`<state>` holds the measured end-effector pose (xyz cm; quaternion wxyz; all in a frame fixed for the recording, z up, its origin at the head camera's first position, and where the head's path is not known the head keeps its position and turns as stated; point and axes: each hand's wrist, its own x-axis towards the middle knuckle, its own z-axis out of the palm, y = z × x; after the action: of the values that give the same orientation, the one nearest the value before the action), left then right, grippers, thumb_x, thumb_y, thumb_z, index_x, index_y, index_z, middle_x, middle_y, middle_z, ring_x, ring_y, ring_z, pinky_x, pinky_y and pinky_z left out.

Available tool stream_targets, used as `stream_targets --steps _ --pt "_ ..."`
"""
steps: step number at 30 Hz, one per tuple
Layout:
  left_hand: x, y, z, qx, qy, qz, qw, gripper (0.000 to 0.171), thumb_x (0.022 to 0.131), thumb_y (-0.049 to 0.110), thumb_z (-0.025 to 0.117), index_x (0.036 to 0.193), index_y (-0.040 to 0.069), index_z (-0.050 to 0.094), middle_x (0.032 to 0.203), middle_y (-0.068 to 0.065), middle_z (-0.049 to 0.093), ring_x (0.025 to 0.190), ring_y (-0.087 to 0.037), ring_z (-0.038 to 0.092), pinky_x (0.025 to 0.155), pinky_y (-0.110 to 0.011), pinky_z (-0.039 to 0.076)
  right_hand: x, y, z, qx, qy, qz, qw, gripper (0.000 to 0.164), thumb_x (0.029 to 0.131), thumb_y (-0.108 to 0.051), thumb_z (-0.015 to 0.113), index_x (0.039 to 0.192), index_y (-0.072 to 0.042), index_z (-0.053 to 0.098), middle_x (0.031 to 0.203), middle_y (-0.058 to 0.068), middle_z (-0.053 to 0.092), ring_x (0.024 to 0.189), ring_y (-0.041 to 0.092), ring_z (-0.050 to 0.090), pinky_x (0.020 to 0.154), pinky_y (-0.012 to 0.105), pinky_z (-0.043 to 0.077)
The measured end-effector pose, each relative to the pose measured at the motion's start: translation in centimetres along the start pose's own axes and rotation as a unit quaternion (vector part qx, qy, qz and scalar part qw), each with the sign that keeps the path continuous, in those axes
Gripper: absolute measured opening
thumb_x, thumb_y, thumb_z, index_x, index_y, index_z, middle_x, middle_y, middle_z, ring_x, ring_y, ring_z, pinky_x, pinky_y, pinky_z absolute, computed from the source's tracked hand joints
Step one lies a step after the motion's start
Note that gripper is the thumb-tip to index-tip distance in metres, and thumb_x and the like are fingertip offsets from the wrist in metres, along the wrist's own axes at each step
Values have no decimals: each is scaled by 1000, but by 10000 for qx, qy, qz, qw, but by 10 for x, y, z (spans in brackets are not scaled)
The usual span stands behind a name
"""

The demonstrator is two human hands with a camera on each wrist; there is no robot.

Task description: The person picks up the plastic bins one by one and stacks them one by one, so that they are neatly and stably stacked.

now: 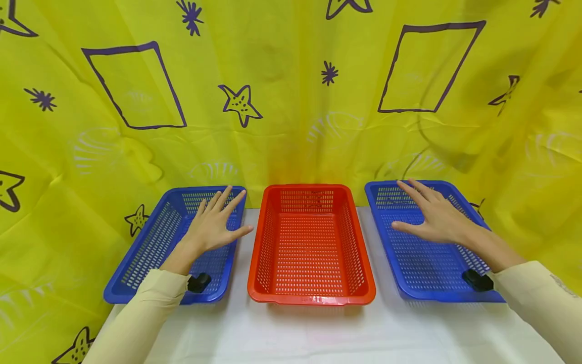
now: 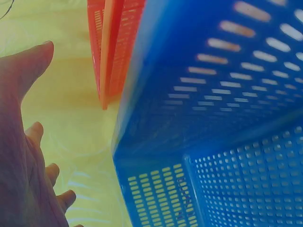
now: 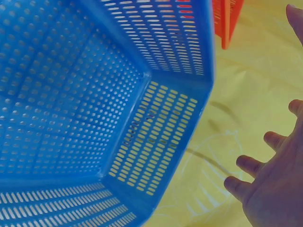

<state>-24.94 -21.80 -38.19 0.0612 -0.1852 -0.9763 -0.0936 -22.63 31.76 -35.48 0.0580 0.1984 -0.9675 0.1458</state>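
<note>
My left hand hovers over the left blue basket, fingers spread and the thumb pointing toward the middle. Over the right blue basket my right hand is held the same way, its fingers straight and apart. Neither hand holds anything. Between the two stands a red basket with slotted walls, and nothing lies in it. In the left wrist view the left hand is apart from the blue basket's rim. The right wrist view likewise shows the right hand apart from its basket.
All three baskets stand in a row on a white-covered table. Behind them hangs a yellow curtain printed with purple stars and frames. A small black device sits at the left wrist, another black device at the right.
</note>
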Motion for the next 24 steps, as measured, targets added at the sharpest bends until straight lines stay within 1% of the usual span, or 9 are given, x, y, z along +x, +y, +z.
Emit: stream_targets --steps 5,8,10,13,15,16,19,21,24 --pt "5 6 3 -228 15 170 9996 95 91 70 59 166 29 18 172 -11 7 153 -46 18 119 -72 11 9 -7 -2 350 -139 -76 9993 102 88 -50 77 166 -20 18 165 27 18 142 64 21 103 86 19" --pt "7 11 5 -536 -26 252 9982 94 91 67 62 166 26 21 172 -13 9 152 -47 21 118 -73 16 15 -12 -2 551 -182 -165 9982 99 88 -47 78 165 -20 21 165 26 19 144 62 20 106 85 16" --pt "9 13 6 -778 -127 261 9965 94 91 65 63 165 24 24 172 -14 9 152 -48 20 116 -74 17 19 -15 -1 618 -218 -211 9976 98 88 -46 78 165 -20 22 165 26 20 145 60 20 106 84 17" --pt "12 17 7 -1229 -343 247 9915 93 91 62 66 165 23 25 172 -15 8 152 -50 17 114 -77 17 25 -19 0 681 -251 -335 9968 97 89 -45 78 164 -17 23 163 27 23 145 57 24 105 83 24" --pt "14 19 8 -1520 -492 220 9869 93 91 60 68 165 23 25 172 -14 7 152 -50 14 113 -78 17 28 -21 1 771 -257 -423 9958 95 90 -43 77 164 -15 24 161 27 26 140 53 35 103 80 33" --pt "15 20 9 -1671 -543 223 9842 93 91 58 68 165 22 25 172 -14 7 152 -51 13 112 -79 18 30 -22 2 843 -271 -464 9950 94 91 -41 77 164 -14 24 159 28 28 136 52 41 101 77 39" --pt "18 23 11 -1989 -665 238 9775 94 91 56 70 164 19 25 171 -17 7 153 -50 13 112 -78 21 35 -27 3 1077 -306 -599 9919 93 92 -38 77 163 -12 25 156 28 32 120 43 55 91 62 54" --pt "20 25 12 -2121 -711 231 9744 94 91 55 71 164 17 25 171 -17 8 153 -48 15 113 -76 24 38 -30 4 1198 -356 -638 9901 92 92 -37 77 163 -11 25 155 28 34 112 39 60 84 53 58" --pt "21 27 13 -2251 -700 228 9716 94 90 53 72 163 16 26 169 -18 13 152 -46 22 114 -72 27 41 -35 4 1344 -502 -586 9879 92 94 -38 75 164 -13 22 157 27 32 113 39 61 84 51 59"
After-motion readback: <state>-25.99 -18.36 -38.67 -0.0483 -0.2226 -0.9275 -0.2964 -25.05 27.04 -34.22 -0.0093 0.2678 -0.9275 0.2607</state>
